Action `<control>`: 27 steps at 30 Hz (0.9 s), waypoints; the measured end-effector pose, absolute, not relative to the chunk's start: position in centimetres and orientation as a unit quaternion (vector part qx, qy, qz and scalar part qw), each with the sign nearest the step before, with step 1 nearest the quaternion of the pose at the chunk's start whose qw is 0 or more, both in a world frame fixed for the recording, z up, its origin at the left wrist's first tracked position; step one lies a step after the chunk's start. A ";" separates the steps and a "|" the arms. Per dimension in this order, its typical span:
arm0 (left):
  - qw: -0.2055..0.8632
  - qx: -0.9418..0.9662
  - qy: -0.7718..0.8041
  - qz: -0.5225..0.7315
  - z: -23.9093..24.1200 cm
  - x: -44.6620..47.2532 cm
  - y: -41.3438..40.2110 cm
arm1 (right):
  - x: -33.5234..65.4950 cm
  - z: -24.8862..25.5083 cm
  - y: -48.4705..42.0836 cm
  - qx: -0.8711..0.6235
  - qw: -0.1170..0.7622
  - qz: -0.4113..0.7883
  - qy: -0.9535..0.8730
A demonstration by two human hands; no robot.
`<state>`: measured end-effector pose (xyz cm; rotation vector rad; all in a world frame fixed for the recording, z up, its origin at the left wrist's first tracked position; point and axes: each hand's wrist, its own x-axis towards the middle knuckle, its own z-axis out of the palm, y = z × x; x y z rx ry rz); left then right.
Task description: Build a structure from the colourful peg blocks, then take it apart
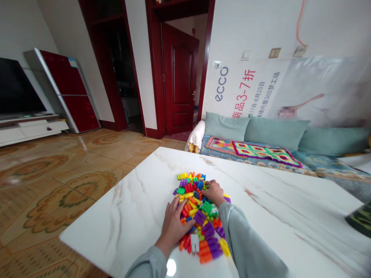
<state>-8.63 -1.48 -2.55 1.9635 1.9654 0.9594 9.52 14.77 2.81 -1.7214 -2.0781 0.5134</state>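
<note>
A heap of colourful plastic building pieces point(207, 207) is spread over a white marble-patterned table point(130, 208). Along the heap's left side lies my left hand point(174, 222), open, its fingers spread and touching orange, red and blue pieces. My right hand point(215, 192) rests at the upper right of the heap. Its thumb and fingers are apart and reach down over small green and blue pieces; the fingertips are partly hidden. Nearest to me are a grey piece point(194, 243) and a joined orange and purple block point(209, 250).
Behind the table stands a sofa with teal cushions point(275, 131) and a crocheted cover point(266, 152). A dark green patterned object point(361, 219) sits at the right table edge. A red fridge point(65, 90) and a TV cabinet point(31, 129) are at the left, across the tiled floor.
</note>
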 end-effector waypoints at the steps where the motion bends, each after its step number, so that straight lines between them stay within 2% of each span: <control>1: 0.104 0.665 0.664 0.326 -2.5 -8.7 -1.5 | 9.5 3.0 14.5 -0.609 0.205 0.190 -0.742; 6: 0.125 0.661 0.649 0.355 -2.5 -8.9 -1.6 | 10.4 5.2 12.6 -0.518 0.248 0.264 -0.775; 10: 0.162 0.619 0.635 0.434 -3.1 -9.1 -1.9 | 13.8 5.9 10.3 -0.452 0.279 0.309 -0.789; 13: 0.170 0.562 0.629 0.510 -3.2 -9.8 -1.1 | 17.6 3.4 9.2 -0.516 0.349 0.239 -0.745; 15: 0.162 0.539 0.640 0.523 -2.6 -10.6 0.5 | 19.4 0.8 8.8 -0.572 0.355 0.182 -0.716; 17: 0.142 0.536 0.673 0.490 -1.3 -11.6 3.2 | 20.2 -1.7 8.5 -0.619 0.333 0.163 -0.692; 20: 0.157 0.544 0.769 0.298 1.4 -12.9 8.0 | 19.9 -3.9 8.0 -0.606 0.307 0.156 -0.717; 27: 0.217 0.597 0.747 0.194 3.8 -11.3 17.3 | 19.6 -4.3 7.5 -0.518 0.286 0.150 -0.792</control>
